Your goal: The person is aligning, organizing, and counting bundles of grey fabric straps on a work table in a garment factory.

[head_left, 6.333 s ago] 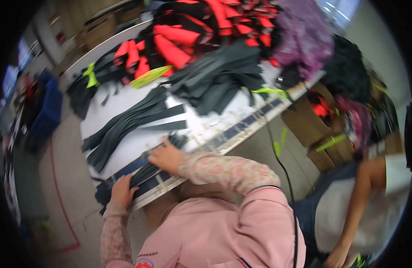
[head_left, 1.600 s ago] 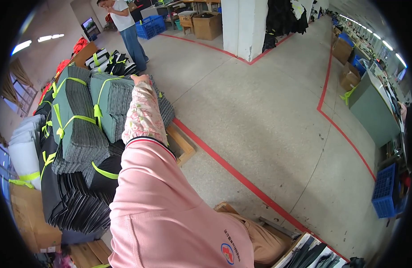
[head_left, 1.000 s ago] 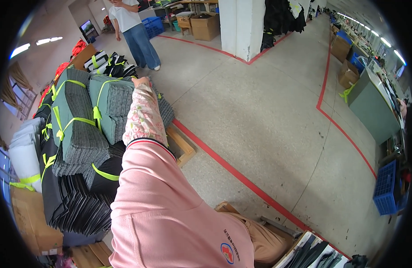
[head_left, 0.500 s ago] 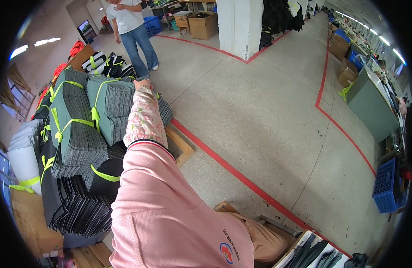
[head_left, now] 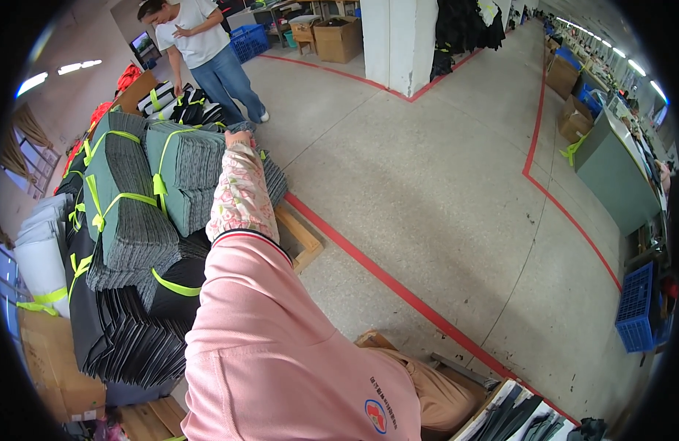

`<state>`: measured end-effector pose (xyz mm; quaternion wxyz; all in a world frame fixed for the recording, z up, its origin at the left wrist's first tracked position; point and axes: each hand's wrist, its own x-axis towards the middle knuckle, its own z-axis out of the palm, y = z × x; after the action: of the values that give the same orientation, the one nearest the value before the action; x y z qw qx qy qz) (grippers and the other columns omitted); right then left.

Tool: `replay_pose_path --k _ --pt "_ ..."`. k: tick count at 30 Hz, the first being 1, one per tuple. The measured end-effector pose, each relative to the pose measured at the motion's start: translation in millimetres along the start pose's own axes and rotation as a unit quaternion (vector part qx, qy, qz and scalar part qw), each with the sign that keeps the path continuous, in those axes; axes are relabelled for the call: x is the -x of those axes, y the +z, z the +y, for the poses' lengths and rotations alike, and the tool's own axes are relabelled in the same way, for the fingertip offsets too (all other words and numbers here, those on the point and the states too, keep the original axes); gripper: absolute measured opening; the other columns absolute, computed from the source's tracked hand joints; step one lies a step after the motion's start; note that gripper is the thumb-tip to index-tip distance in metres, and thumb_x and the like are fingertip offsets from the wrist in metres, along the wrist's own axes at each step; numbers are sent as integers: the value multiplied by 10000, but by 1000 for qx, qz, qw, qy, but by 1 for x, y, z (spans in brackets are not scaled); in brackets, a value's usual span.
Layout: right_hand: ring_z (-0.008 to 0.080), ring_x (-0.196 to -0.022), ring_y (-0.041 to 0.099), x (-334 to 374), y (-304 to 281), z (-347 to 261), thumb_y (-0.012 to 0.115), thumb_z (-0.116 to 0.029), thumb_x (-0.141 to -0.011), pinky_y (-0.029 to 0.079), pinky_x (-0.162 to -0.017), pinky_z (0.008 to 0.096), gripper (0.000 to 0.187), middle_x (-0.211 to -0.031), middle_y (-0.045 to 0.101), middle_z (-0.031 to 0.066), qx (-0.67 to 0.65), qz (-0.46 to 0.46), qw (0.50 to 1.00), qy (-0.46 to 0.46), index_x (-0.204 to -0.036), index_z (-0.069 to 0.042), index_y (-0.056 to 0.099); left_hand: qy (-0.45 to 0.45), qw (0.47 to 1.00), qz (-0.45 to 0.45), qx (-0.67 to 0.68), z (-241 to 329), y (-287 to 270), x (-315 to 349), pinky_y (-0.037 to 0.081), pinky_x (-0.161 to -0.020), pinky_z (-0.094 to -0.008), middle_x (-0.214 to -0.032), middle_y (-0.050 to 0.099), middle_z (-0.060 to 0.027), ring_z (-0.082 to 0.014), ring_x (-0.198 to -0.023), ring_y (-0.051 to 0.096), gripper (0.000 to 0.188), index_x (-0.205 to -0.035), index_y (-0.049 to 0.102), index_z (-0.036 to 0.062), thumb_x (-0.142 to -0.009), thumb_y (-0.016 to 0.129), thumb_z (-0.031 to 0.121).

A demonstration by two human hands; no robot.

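My left arm, in a pink short sleeve and a floral sleeve cover, stretches toward the far end of the tied bundles. At its end my left hand (head_left: pixel 240 138) is small in view, its fingers closed around a bunched bit of dark grey-green fabric (head_left: pixel 241 126). Beside it stand bundles of stacked grey-green fabric pieces (head_left: pixel 192 165), tied with bright yellow strips (head_left: pixel 160 185). Another tied grey-green bundle (head_left: pixel 130 220) is closer to me. Black fabric pieces (head_left: pixel 133 338) lie stacked beneath. My right hand is out of view.
A person (head_left: pixel 207 44) in a white top bends by black-and-white bundles (head_left: pixel 181 103) beyond the stacks. A wooden frame (head_left: pixel 299 239) sticks out beneath the bundles near a red floor line (head_left: pixel 376 272). Rightward are a blue crate (head_left: pixel 635 305) and a green-sided table (head_left: pixel 619 173); a white pillar (head_left: pixel 398 44) stands ahead.
Dark fabric now shows bunched at my left hand, which has shifted only slightly. The other person has leaned down and lowered one hand to the black-and-white bundles.
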<state>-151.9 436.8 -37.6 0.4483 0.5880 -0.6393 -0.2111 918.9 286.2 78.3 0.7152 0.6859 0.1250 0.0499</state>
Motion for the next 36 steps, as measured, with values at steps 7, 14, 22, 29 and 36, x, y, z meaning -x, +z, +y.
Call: replay_pose_path --k 7,14,22,29,36 --pt "430 -881 614 2 1 0 549 -580 -915 502 -742 507 716 -1087 614 235 -259 -155 941 156 -1319 9 493 -34 999 -18 5 -5 -6 1 450 -407 -409 -770 618 -117 -235 -517 576 439 -1194 420 98 -839 657 -8" --pt "427 -875 613 -4 -1 3 569 -554 -914 504 -741 498 700 -1074 611 237 -281 -174 931 152 -1298 27 497 -22 998 -59 13 -21 -16 -22 396 -368 -417 -709 581 -151 -273 -459 543 526 -1235 339 97 -816 623 -44" --pt "405 -872 618 -10 -12 0 577 -534 -918 506 -744 477 654 -1056 619 212 -232 -91 961 117 -1272 13 524 -55 994 -69 -70 -47 -21 -30 408 -400 -432 -677 586 -141 -270 -445 522 671 -1410 371 129 -824 652 -36" --pt "404 -880 620 -14 -24 3 604 -517 -907 508 -759 472 642 -1051 620 212 -221 -56 969 98 -1262 12 526 -109 993 -47 -13 -64 -4 5 432 -427 -412 -772 632 -126 -230 -484 531 545 -1341 507 134 -843 669 -18" --pt "429 -915 607 0 3 5 610 -511 -903 500 -780 499 658 -1078 606 238 -278 -151 938 140 -1274 24 513 -117 989 -77 -43 -72 3 21 430 -446 -385 -759 620 -104 -207 -494 519 393 -1205 609 98 -840 656 -37"
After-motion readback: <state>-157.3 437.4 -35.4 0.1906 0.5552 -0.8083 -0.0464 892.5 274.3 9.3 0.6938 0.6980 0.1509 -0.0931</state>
